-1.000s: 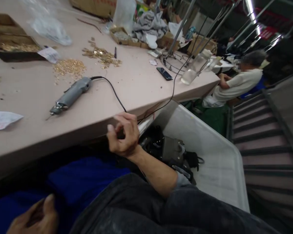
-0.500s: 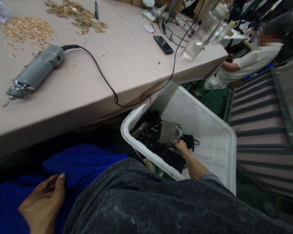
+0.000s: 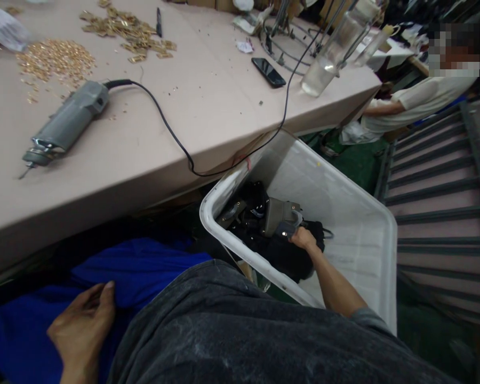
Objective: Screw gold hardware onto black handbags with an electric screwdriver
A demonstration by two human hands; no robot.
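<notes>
My right hand (image 3: 303, 238) reaches down into a white plastic bin (image 3: 356, 234). Its fingers grip the edge of a black handbag (image 3: 290, 256), where a dark tab with a shiny metal stud shows. Just behind the hand lies a grey-brown handbag (image 3: 278, 213) with a pale wrapped handle. More dark bags lie around it, hard to tell apart. My left hand (image 3: 84, 320) rests near blue cloth (image 3: 140, 266) at my lap, fingers curled toward the thumb, with nothing visible in them.
On the table (image 3: 220, 117) lie a grey electric hand tool (image 3: 70, 120) with a cord, small gold-coloured fittings (image 3: 58, 58), flat metal pieces (image 3: 124, 29), a phone (image 3: 268, 72) and a clear bottle (image 3: 324, 69). A slatted metal rack (image 3: 436, 213) and a seated person (image 3: 420, 101) are at right.
My right hand still grips in the bin; the black bag under it has shifted and its studded tab now shows. My left hand stays curled. The whole view has moved slightly.
</notes>
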